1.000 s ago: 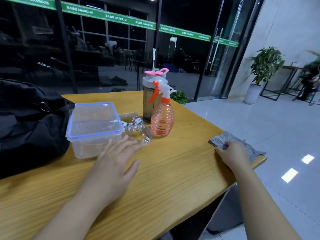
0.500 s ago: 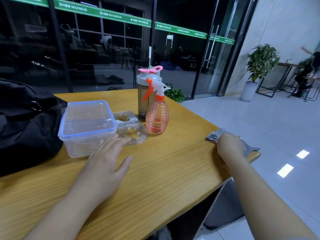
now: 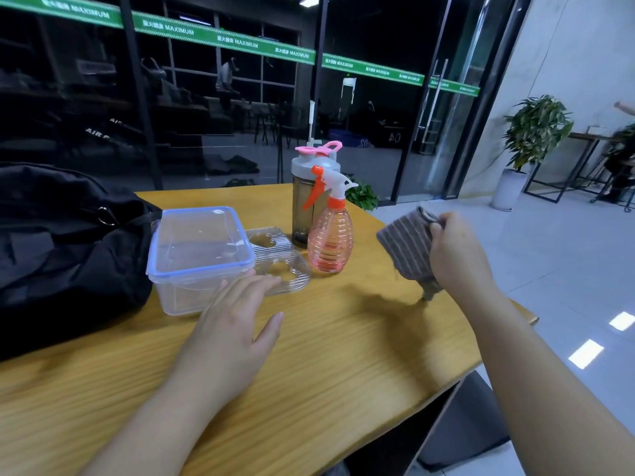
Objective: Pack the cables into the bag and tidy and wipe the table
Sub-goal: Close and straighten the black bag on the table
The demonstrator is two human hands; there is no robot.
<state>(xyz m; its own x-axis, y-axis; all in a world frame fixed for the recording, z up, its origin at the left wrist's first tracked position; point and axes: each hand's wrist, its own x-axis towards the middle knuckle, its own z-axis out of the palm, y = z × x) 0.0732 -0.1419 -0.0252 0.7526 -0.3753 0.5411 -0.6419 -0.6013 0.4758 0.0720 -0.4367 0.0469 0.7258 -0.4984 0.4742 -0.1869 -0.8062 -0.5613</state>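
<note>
From the head camera, the right hand (image 3: 457,250) grips a grey striped cloth (image 3: 409,252), which hangs above the wooden table (image 3: 343,355). To its left stand a pink spray bottle (image 3: 330,240) and a shaker bottle (image 3: 304,197). The left hand (image 3: 228,333) lies flat with fingers straight, just before a clear lidded box (image 3: 199,255); the black bag (image 3: 65,249) sits beyond that.

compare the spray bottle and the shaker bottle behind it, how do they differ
The spray bottle is pink, ribbed and bulbous; the shaker bottle is smoky grey and straight-sided. The spray bottle is topped by an orange and white trigger head, the shaker bottle by a grey lid with a pink loop. The shaker bottle stands taller and farther back. Both stand upright on the table, see-through, untouched by either hand.
</note>
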